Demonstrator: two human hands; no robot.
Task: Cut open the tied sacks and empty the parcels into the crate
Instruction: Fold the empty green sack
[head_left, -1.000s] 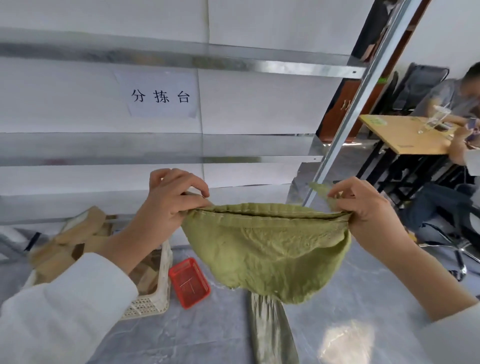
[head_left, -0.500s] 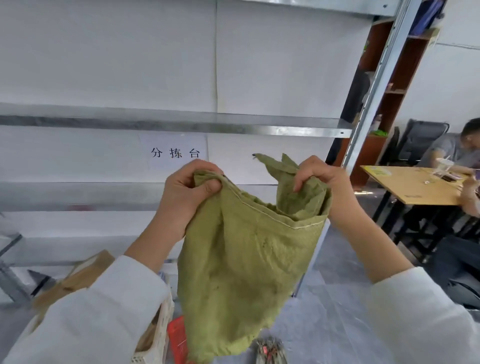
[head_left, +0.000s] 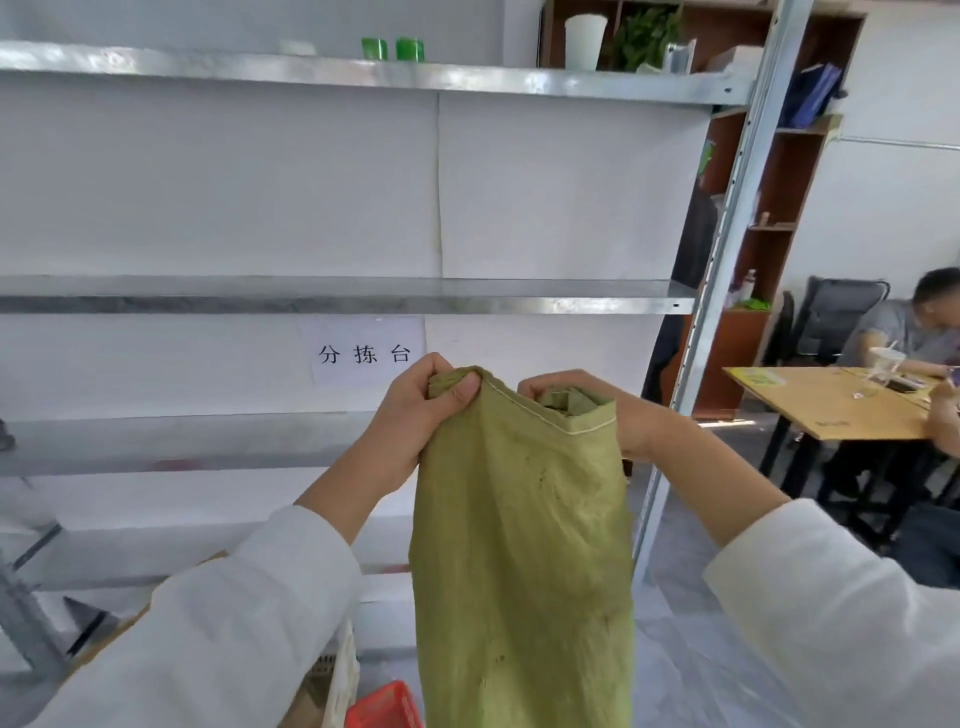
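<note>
The left hand (head_left: 415, 410) grips one bunched side of the green sack's (head_left: 524, 545) mouth, fingers curled over the rim and thumb pressed against the cloth. The right hand (head_left: 628, 421) holds the opposite side, its fingers folded round the hemmed edge. The sack hangs limp and upright between and below both hands. Under the left forearm, a white slatted edge, probably the crate (head_left: 345, 675), is mostly hidden by the sleeve, with a red basket (head_left: 387, 706) just beside it. Behind the left hand a paper label (head_left: 363, 353) is stuck on the metal shelving (head_left: 337, 296). Beyond the right hand stands a wooden table (head_left: 831, 415).
</note>
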